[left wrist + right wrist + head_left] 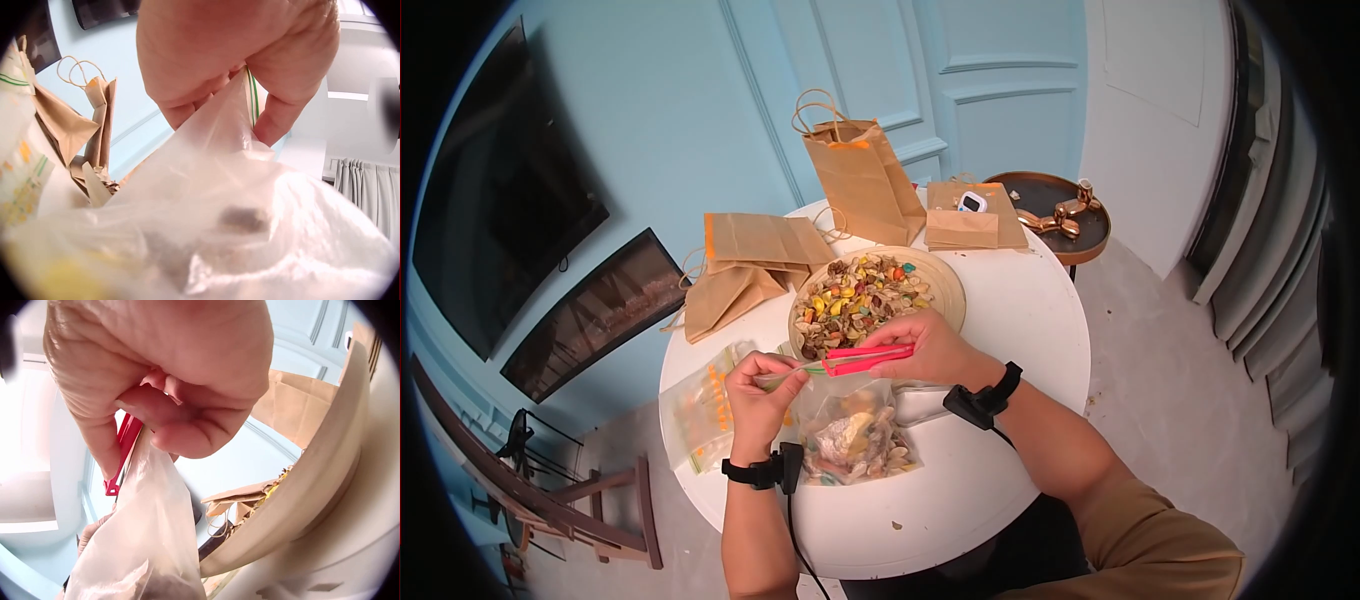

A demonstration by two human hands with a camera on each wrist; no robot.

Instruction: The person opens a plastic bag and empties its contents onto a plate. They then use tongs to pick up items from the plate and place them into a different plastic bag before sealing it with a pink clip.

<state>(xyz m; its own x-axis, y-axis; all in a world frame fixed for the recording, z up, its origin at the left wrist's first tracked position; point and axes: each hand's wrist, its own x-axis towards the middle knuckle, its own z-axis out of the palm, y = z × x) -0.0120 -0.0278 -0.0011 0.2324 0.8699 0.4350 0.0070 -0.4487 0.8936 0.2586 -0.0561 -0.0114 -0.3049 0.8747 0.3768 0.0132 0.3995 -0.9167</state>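
Note:
A clear zip bag (850, 440) with mixed dried pieces inside hangs close over the table's near side. My left hand (762, 392) pinches its top corner by the green-lined zip edge (252, 94). My right hand (932, 350) grips a red bag clip (868, 358) at the bag's top edge. The clip's two long arms stand slightly apart, with the bag's edge running between them. In the right wrist view, the red clip (128, 440) shows beside the bag's gathered top, partly hidden by the fingers. Just beyond the hands is a round wooden tray (948, 290) heaped with similar dried pieces.
Printed zip bags (705, 405) lie at the table's left. Brown paper bags stand and lie behind the tray, including a tall one (865, 185). A small white timer (972, 203) rests on flat paper bags. A dark side table (1040, 190) stands at the back right.

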